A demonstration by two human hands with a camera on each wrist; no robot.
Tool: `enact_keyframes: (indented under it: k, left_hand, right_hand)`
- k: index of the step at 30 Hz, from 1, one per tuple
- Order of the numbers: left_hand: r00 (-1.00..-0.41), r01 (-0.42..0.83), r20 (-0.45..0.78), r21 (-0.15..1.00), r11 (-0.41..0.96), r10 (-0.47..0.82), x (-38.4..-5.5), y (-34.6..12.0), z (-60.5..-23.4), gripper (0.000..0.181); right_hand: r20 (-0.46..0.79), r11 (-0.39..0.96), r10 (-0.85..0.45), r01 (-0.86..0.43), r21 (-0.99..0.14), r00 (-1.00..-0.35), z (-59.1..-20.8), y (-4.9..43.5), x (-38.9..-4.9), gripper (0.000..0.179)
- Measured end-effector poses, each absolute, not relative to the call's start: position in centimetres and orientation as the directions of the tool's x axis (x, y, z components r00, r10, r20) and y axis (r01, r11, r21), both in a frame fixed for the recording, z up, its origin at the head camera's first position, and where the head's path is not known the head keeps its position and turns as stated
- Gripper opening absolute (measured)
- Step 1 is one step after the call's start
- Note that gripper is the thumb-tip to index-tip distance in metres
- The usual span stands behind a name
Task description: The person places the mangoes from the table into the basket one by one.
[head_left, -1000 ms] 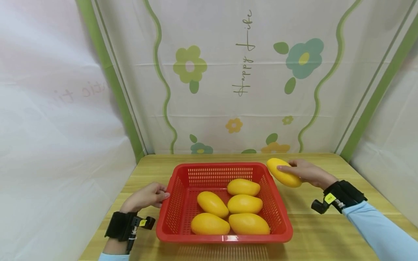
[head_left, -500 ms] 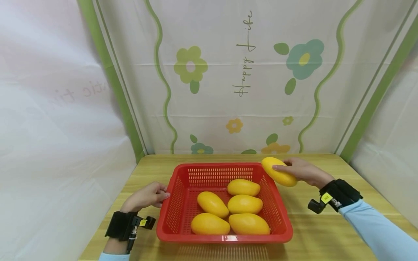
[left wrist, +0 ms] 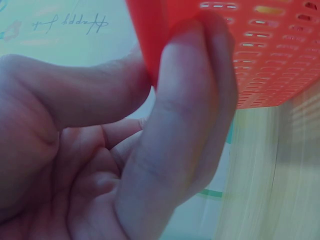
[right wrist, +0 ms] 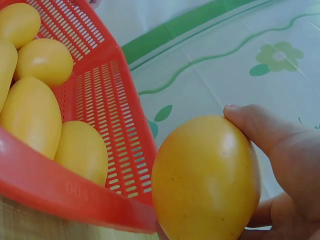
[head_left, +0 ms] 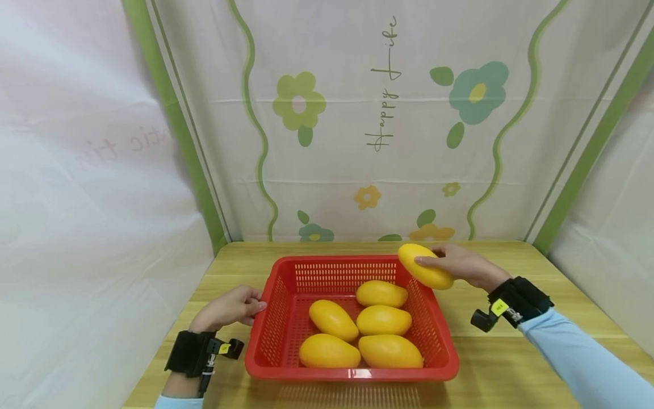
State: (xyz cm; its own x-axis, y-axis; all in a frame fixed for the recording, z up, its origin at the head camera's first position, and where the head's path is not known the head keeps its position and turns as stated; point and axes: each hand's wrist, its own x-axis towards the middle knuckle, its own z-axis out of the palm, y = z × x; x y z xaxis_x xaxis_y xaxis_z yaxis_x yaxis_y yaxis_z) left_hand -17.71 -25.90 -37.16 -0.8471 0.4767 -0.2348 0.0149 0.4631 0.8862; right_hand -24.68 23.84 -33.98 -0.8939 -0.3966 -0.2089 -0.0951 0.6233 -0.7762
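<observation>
My right hand [head_left: 462,266] grips a yellow mango [head_left: 425,267] above the back right corner of a red plastic basket [head_left: 352,374]. In the right wrist view that mango [right wrist: 205,177] shows small dark specks, with the thumb along its side. At the basket's left side, my left hand [head_left: 230,308] pinches the rim; the left wrist view has the thumb and fingers on either side of the red rim [left wrist: 150,40]. Several mangoes lie in the basket, among them one at the back [head_left: 381,293] and one at the front left [head_left: 329,351].
The basket stands on a light wooden table [head_left: 516,352]. White cloth with printed flowers [head_left: 327,159] hangs behind the table, and plain white cloth [head_left: 87,227] hangs at the left. The left part of the basket floor [head_left: 301,304] shows bare red mesh.
My right hand has carried the mango leftward, from beside the basket's right edge to over its back right corner. The left hand and the basket stay in place.
</observation>
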Motion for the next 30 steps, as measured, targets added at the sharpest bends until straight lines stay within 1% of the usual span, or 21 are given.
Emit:
enact_keyframes:
  k: [9,15,19,26,30]
  left_hand:
    - [-0.850,0.015,-0.232,0.887,0.462,0.473,-17.6,-25.8,-37.0,0.027]
    - [-0.852,0.013,-0.234,0.885,0.466,0.469,-17.6,-25.9,-37.0,0.026]
    - [-0.851,0.010,-0.237,0.885,0.466,0.468,-17.7,-25.9,-37.1,0.027]
    - [-0.853,0.009,-0.239,0.882,0.471,0.465,-17.7,-25.9,-37.1,0.027]
    - [-0.851,0.012,-0.237,0.883,0.468,0.469,-17.7,-25.9,-37.1,0.028]
  right_hand:
    - [-0.202,0.630,-0.400,-0.108,-0.769,-0.894,-33.7,22.6,-24.8,0.060]
    - [-0.184,0.611,-0.421,-0.128,-0.781,-0.888,-33.7,21.7,-25.0,0.056]
    - [-0.177,0.605,-0.417,-0.127,-0.786,-0.892,-33.9,21.2,-25.0,0.057]
    - [-0.156,0.564,-0.468,-0.158,-0.810,-0.870,-33.9,20.4,-25.2,0.044]
    - [-0.176,0.576,-0.463,-0.144,-0.805,-0.869,-33.9,20.0,-25.3,0.049]
